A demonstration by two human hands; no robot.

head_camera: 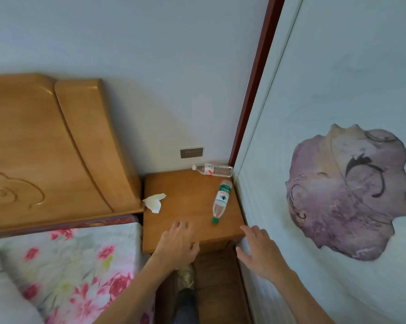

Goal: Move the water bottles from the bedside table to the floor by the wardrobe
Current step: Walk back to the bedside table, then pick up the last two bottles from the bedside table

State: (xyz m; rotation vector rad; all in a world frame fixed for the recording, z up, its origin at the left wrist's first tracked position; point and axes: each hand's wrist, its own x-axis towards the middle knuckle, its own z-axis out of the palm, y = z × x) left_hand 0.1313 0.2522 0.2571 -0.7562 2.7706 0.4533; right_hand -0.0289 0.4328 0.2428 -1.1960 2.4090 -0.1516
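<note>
Two clear plastic water bottles lie on their sides on the wooden bedside table. The green-labelled bottle has a green cap that points toward me, near the table's right edge. The red-labelled bottle with a white cap rests at the back right corner against the wardrobe. My left hand hovers over the table's front edge, fingers spread, holding nothing. My right hand is open just off the front right corner, beside the wardrobe door, a short way from the green cap.
A crumpled white tissue lies on the table's left edge. The wardrobe door with a purple flower print fills the right. A wooden headboard and a floral-sheeted bed sit left. A narrow strip of wood floor runs below the table.
</note>
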